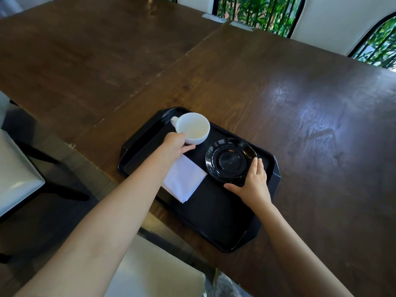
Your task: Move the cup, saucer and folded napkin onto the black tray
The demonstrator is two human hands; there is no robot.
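Observation:
A black tray (216, 219) lies at the near edge of a dark wooden table. The white cup (194, 127) is over the tray's far left part, and my left hand (174, 146) grips its near side. Whether the cup rests on the tray or hangs just above it is unclear. A black saucer (230, 160) sits on the tray's right half, with my right hand (252, 183) holding its near right rim. A white folded napkin (184, 181) lies on the tray between them, partly under my left forearm.
The wooden table (300, 116) stretches far and right of the tray. White cushioned seats (154, 275) stand below the near edge and at the left (15, 174). Windows with greenery (257, 11) are beyond the far edge.

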